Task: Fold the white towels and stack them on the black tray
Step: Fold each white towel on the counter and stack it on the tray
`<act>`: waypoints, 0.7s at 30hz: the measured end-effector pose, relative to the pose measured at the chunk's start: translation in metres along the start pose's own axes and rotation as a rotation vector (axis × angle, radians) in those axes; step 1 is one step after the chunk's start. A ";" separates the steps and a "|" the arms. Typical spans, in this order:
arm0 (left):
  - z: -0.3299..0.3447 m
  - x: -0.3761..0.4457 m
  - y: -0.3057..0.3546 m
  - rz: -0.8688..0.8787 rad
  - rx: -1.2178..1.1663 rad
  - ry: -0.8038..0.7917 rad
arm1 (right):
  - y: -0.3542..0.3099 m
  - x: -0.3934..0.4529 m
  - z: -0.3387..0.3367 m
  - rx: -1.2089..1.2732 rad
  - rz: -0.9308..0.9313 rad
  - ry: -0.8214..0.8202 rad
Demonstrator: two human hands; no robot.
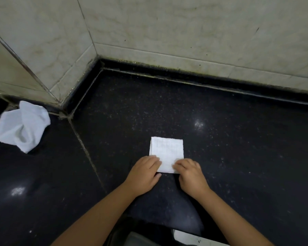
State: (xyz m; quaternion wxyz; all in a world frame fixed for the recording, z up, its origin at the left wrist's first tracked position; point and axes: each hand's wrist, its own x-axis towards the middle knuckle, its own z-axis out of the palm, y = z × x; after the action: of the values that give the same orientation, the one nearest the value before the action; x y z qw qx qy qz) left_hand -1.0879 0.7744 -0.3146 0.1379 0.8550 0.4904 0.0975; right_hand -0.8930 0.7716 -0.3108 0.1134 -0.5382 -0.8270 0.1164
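Note:
A small white towel (167, 151) lies folded into a neat square on the black speckled counter (229, 139). My left hand (145, 174) lies on its near left corner, fingers resting flat on the cloth. My right hand (190, 173) sits at the near right corner with its fingers bent onto the towel's edge. A second white towel (23, 126) lies crumpled and unfolded at the far left of the counter. No black tray shows in this view.
Pale marble wall tiles (185, 32) rise behind the counter and form an inner corner at the back left. A grout seam (85, 148) runs across the counter left of my hands. The counter's front edge (194, 231) is just below my forearms.

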 end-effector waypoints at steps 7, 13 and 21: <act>-0.007 0.025 0.007 0.069 0.270 -0.212 | 0.000 0.019 -0.014 -0.003 0.052 -0.238; -0.021 0.056 0.031 0.284 0.299 -0.063 | 0.022 0.001 -0.052 0.262 0.366 -0.121; -0.023 0.129 0.199 0.559 0.210 -0.267 | 0.101 -0.142 -0.133 0.266 0.595 0.122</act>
State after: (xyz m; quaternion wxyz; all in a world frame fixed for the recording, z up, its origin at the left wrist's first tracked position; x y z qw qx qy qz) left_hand -0.8688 0.7931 -0.2233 0.0801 0.9713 0.2218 -0.0327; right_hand -0.7075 0.6905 -0.2255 0.1931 -0.7426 -0.6027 0.2191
